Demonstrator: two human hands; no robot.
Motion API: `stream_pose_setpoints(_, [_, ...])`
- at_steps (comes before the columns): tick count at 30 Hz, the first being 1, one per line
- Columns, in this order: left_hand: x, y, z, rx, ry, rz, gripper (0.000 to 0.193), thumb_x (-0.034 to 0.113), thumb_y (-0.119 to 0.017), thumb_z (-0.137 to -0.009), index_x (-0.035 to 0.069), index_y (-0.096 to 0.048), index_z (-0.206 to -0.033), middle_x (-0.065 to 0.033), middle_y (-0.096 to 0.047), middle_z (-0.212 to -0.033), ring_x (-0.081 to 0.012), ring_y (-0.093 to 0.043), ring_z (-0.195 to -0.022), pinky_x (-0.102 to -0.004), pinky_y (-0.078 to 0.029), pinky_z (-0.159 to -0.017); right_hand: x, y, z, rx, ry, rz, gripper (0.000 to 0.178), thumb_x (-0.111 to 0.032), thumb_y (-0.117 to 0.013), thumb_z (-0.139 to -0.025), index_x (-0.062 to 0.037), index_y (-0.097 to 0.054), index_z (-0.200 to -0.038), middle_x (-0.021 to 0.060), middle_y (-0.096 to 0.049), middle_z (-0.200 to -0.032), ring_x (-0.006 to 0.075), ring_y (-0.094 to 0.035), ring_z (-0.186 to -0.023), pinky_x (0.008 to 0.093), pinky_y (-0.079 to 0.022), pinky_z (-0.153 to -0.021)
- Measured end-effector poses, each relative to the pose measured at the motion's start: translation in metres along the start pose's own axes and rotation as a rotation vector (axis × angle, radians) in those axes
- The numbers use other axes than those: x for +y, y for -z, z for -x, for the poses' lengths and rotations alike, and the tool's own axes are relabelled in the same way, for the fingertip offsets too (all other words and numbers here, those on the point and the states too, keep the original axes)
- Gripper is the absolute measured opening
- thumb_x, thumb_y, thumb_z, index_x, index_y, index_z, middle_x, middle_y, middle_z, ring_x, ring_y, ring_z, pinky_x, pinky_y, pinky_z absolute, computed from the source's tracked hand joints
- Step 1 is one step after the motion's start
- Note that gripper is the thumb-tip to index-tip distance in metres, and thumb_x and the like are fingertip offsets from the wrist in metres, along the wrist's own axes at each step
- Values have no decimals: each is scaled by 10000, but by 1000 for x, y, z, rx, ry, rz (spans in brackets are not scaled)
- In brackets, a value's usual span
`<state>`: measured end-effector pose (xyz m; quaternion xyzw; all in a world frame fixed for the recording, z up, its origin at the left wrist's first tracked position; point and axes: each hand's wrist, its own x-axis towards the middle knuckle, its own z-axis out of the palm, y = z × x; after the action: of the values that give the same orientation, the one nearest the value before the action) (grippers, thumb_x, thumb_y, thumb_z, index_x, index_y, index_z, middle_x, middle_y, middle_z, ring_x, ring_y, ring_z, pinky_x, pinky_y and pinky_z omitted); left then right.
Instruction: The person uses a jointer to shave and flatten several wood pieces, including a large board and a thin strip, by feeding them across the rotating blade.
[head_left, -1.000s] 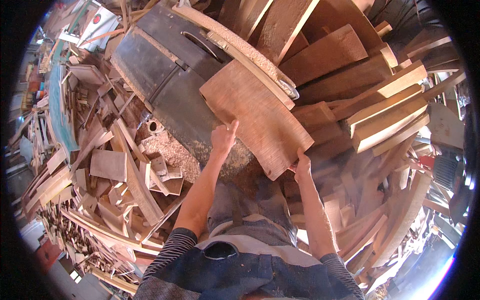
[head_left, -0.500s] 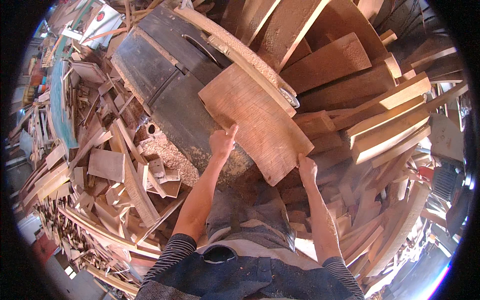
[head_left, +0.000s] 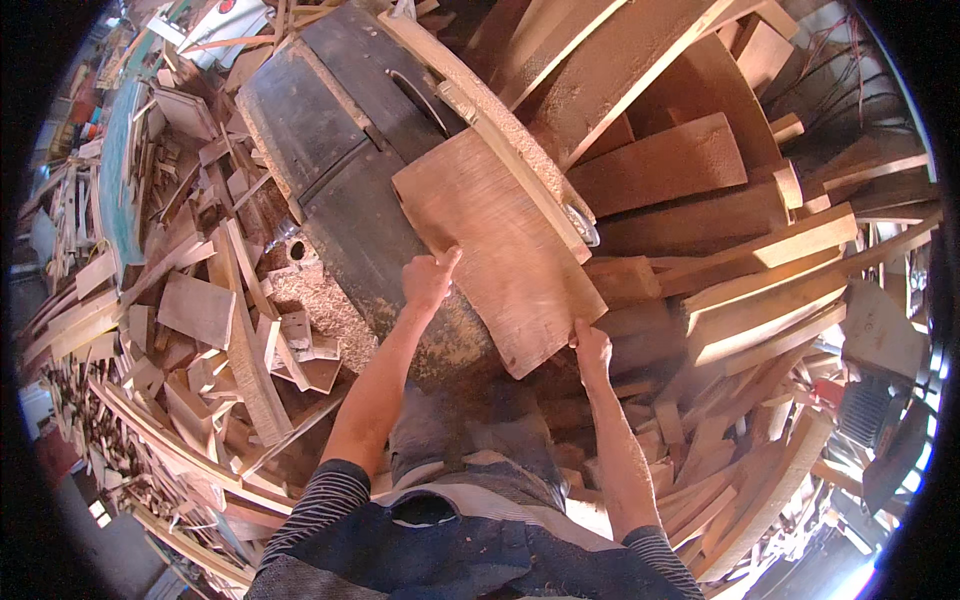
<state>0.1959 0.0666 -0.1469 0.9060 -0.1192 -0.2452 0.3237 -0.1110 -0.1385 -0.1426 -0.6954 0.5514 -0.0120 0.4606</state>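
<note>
A flat brown wooden board (head_left: 500, 240) lies on the dark saw table (head_left: 350, 215), its right long edge along a sawdust-covered wooden fence (head_left: 515, 170). My left hand (head_left: 430, 280) holds the board's left edge, thumb on top and fingers curled at the side. At the near right corner my right hand (head_left: 592, 350) grips the end of the board, with part of its fingers hidden. Beyond the board's far end, a long slot (head_left: 415, 98) shows in the table top, and the blade in it cannot be made out clearly.
Large planks (head_left: 660, 165) lean and lie stacked right of the fence. Offcuts (head_left: 200, 308) heap up on the left, beside a mound of sawdust (head_left: 315, 300). A grey motor (head_left: 868, 405) stands at the far right.
The board has slid a little forward along the fence toward the slot, with both hands still on it. The whole view has turned slightly.
</note>
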Motion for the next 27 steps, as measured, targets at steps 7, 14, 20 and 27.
stream_pose_setpoints(7, [33, 21, -7, -82, 211, 154, 734, 645, -612, -947, -23, -712, -661, -136, -669, -561, -265, -716, -565, -416, -588, -646, -13, -12, -12, -31, -67, -52, 573, -493, -577, -993, -22, -721, -700, 112, -695, -667, 240, -647, -656, 404, -496, -682])
stream_pose_setpoints(14, [27, 31, -20, -43, 136, 51, 699, 600, -652, -946, 6, -656, -577, -115, -658, -547, -233, -681, -496, -379, -567, -567, -29, -27, -16, -1, -69, -212, 521, -359, -652, -1003, -35, -646, -596, 22, -598, -592, 136, -532, -589, 333, -410, -589])
stream_pose_setpoints(20, [29, 37, -28, -87, 115, -26, 770, 657, -560, -961, -21, -713, -628, -161, -680, -583, -332, -725, -621, -454, -582, -728, -27, -32, -27, -22, -79, -224, 503, -402, -652, -968, -19, -692, -645, 76, -672, -644, 180, -596, -614, 369, -462, -629])
stream_pose_setpoints(27, [-5, 14, -42, 148, -35, -106, 678, 612, -590, -978, 44, -700, -624, -95, -615, -507, -248, -654, -487, -428, -538, -542, -28, -40, -40, -26, -32, -249, 526, -432, -660, -945, 2, -700, -651, 94, -678, -638, 192, -616, -621, 376, -482, -639])
